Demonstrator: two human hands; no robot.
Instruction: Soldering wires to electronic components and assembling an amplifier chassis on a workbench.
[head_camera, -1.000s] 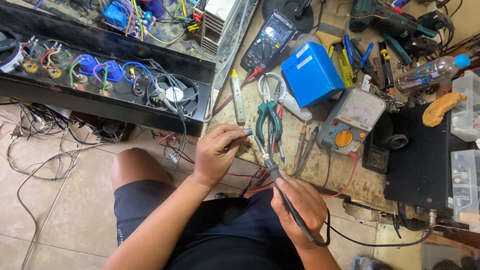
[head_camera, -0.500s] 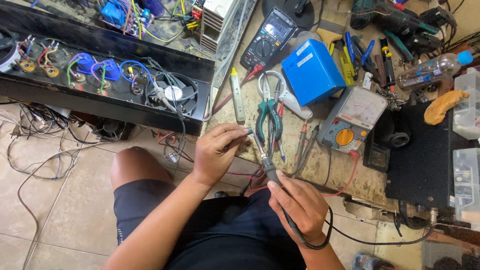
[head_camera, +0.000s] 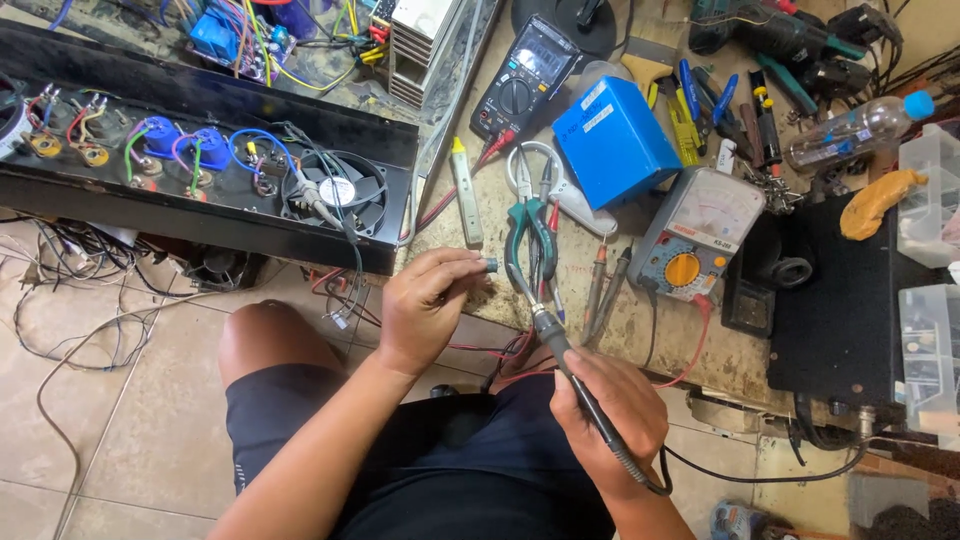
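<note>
Head view: soldering iron (perhaps) near bench edge

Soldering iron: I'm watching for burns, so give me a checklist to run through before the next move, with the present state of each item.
1. Right hand grips the soldering iron on its handle, clear of the tip: ok.
2. Left hand pinches the small dark part firmly: ok.
3. Tip touching the part: cannot tell, it is too thin to see.
4. Left fingertips clear of the tip: cannot tell.
5. Iron cord free of snags: ok, it loops loosely off the bench edge.
6. Green-handled pliers clear of the tip: not ok, they lie right beside it.
</note>
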